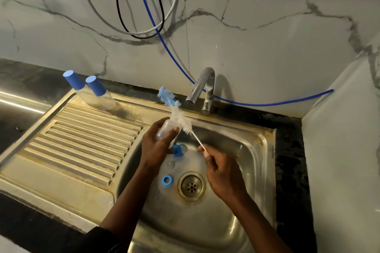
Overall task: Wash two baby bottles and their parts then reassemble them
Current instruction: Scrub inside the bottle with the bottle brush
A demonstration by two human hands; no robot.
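My left hand (157, 146) grips a clear, open baby bottle (166, 128) over the sink basin. My right hand (221, 170) pinches the thin handle of a white and blue bottle brush (178, 112); its bristles stick up past the bottle's mouth, outside the bottle. On the basin floor lie a blue cap (177, 150), a blue screw ring (167, 180) and a clear teat (171, 163). Two capped bottles (96, 96) with blue caps stand at the back of the drainboard.
The steel sink (259, 150) has a drain (191, 186) in its middle and a ribbed drainboard (82, 141) on the left. A chrome tap (202, 88) stands behind the basin; I see no water running. Cables and a blue hose (267, 104) hang along the marble wall.
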